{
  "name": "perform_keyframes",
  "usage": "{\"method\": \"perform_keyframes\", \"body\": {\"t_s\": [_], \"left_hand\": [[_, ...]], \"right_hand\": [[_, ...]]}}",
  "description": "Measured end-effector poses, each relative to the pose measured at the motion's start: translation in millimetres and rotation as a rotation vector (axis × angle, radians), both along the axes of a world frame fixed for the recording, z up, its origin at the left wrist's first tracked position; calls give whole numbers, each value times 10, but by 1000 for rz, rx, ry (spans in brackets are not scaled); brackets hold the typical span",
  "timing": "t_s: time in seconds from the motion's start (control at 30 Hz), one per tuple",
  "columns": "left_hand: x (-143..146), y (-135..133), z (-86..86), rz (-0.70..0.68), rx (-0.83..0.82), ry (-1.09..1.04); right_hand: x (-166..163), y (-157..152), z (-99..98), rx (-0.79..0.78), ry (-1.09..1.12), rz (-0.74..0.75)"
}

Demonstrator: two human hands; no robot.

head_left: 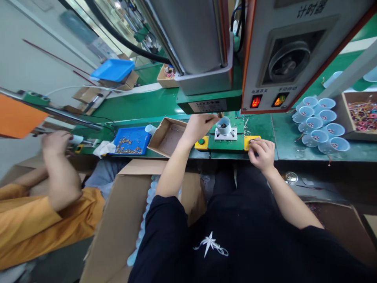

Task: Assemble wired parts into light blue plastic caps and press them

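Observation:
My left hand (198, 126) reaches forward under the press head, fingers pinched on a small brass-coloured piece (219, 115) just above a pale blue cup (224, 125). The cup sits upright in a white fixture (225, 135) on the green press base. My right hand (262, 153) rests curled on the yellow button box (251, 138) at the right end of the base, fingers pressed down on it. A second yellow box with a green button (201, 142) lies below my left wrist.
Several pale blue cups (319, 124) lie grouped at the right beside a box of coloured wires (363, 114). An open cardboard box (167, 137) and a blue tray of small parts (129, 140) sit at the left. A co-worker in an orange sleeve (35, 224) works beside me.

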State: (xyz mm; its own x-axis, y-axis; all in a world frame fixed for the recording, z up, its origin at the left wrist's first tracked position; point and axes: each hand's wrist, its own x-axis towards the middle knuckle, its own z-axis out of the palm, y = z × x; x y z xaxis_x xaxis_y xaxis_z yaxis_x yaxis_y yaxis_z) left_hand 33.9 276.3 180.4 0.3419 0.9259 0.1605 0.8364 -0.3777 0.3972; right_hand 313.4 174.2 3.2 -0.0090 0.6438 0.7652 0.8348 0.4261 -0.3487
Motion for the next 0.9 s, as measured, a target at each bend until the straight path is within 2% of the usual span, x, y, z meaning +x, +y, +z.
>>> {"method": "perform_keyframes", "body": {"t_s": [0.13, 0.2, 0.27, 0.37, 0.43, 0.47, 0.5, 0.57, 0.63, 0.67, 0.73, 0.8, 0.9], "left_hand": [[-387, -407, -542, 212, 265, 112], [-486, -564, -776, 201, 278, 202], [-511, -634, -885, 92, 248, 293], [-553, -544, -800, -125, 164, 372], [-683, -420, -635, -219, 64, 357], [-785, -362, -543, -217, 17, 323], [-909, -314, -454, -167, -15, 284], [-1191, -248, -308, 47, -69, 273], [-1464, -222, -225, 272, -182, 405], [-1576, -221, -209, 336, -258, 492], [-1726, -232, -218, 368, -391, 610], [-1782, -233, -261, 360, -440, 635], [-1772, -182, -336, 341, -487, 663]], "right_hand": [[22, 27, 26, -28, -1, 24], [38, 54, 26, 33, 20, 87], [50, 89, 19, 119, 41, 131], [53, 136, 4, 179, 35, 131], [55, 144, -4, 176, 28, 121], [58, 139, -7, 175, 28, 120], [61, 130, -9, 175, 28, 120], [65, 112, -16, 180, 34, 121], [65, 106, -30, 170, 49, 118], [65, 110, -42, 149, 61, 111], [69, 131, -70, 110, 90, 96], [83, 164, -82, 86, 122, 86], [100, 235, 32, 105, 100, 89]]}}
